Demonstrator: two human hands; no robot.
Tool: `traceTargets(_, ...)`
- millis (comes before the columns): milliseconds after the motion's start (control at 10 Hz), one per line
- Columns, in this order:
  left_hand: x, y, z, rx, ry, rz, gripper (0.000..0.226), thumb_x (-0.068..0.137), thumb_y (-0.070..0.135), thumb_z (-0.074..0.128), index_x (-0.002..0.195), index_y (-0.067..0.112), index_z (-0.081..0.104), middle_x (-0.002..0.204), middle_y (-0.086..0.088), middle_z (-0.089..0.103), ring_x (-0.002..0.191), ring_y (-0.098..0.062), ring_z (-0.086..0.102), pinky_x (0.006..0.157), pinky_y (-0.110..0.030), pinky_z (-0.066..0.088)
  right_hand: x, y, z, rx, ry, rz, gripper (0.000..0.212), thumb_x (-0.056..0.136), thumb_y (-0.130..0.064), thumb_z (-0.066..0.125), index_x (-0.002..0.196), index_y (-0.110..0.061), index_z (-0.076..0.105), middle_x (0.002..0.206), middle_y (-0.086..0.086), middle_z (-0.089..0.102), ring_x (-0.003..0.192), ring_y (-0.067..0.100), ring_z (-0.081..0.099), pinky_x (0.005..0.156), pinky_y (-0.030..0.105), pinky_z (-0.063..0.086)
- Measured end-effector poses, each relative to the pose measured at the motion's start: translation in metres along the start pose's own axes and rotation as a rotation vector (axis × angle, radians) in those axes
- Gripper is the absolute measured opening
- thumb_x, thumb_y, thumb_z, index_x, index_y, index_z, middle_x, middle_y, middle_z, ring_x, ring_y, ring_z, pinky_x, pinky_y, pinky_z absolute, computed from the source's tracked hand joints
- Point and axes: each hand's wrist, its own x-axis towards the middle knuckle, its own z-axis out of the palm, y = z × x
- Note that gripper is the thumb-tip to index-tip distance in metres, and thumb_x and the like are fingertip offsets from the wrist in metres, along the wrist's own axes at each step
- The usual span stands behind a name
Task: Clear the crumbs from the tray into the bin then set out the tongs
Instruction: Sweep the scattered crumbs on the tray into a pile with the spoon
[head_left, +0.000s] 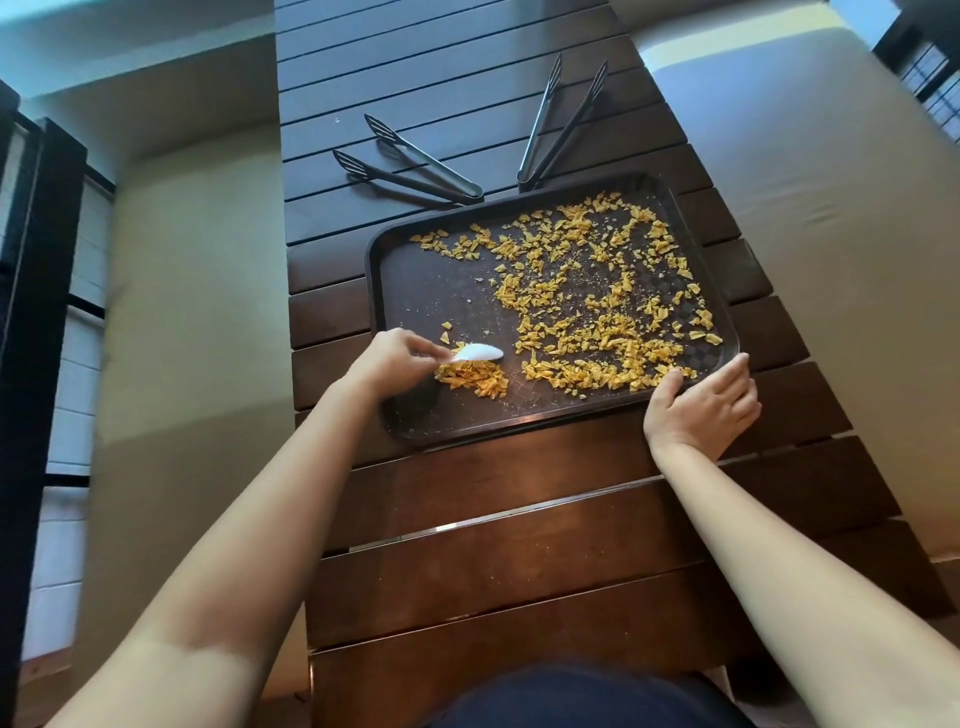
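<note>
A dark brown tray (431, 291) lies on the slatted wooden table, strewn with yellow crumbs (597, 291). A small heap of crumbs (475, 378) sits near its front left corner. My left hand (389, 361) pinches a small white scraper (480, 353) just above that heap. My right hand (701, 405) holds the tray's front right corner, thumb on the rim. Two pairs of black tongs lie beyond the tray: one (410, 166) at the left, the other (558, 122) at the right. No bin is in view.
The dark slatted table (519, 519) runs away from me. Beige cushioned seats (197, 291) flank it on both sides. Dark frames stand at the far left and top right.
</note>
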Motion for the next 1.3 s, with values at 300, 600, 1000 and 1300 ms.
traceTargets(300,-0.004,-0.014,-0.010,-0.256,0.259,-0.063,0.019,0.090,0.022,0.060,0.107,0.022,0.070,0.107,-0.001,0.064,0.081,-0.010,0.055,0.066,-0.022,0.046,0.000,-0.001,0.000,-0.006,-0.003,-0.003,0.077,0.083,-0.042,0.030,0.144,0.002,0.015,0.146,0.024,0.028,0.134,0.037,0.024,0.112,0.048,0.013)
traceTargets(600,-0.022,-0.023,-0.006,-0.090,0.044,-0.083,0.018,0.086,0.028,0.066,0.101,0.023,0.074,0.097,0.003,0.066,0.087,-0.011,0.056,0.071,-0.026,0.046,0.000,0.000,0.000,-0.002,-0.009,0.000,0.078,0.083,-0.043,0.029,0.145,0.001,0.014,0.147,0.024,0.027,0.134,0.037,0.023,0.113,0.048,0.013)
traceTargets(1000,-0.007,0.013,0.010,-0.196,0.110,-0.053,0.024,0.089,0.020,0.062,0.111,0.017,0.069,0.107,0.000,0.067,0.073,-0.001,0.054,0.074,-0.016,0.046,0.000,0.001,-0.001,0.005,-0.010,-0.005,0.078,0.083,-0.043,0.029,0.145,0.002,0.014,0.146,0.024,0.028,0.134,0.037,0.024,0.113,0.048,0.013)
traceTargets(1300,-0.026,0.004,-0.008,0.026,-0.121,0.039,0.015,0.084,0.025,0.067,0.097,0.029,0.074,0.099,0.000,0.069,0.090,-0.017,0.061,0.080,-0.032,0.048,0.000,0.000,-0.001,0.010,-0.008,0.003,0.078,0.083,-0.043,0.029,0.145,0.002,0.015,0.146,0.024,0.027,0.134,0.037,0.024,0.113,0.048,0.013)
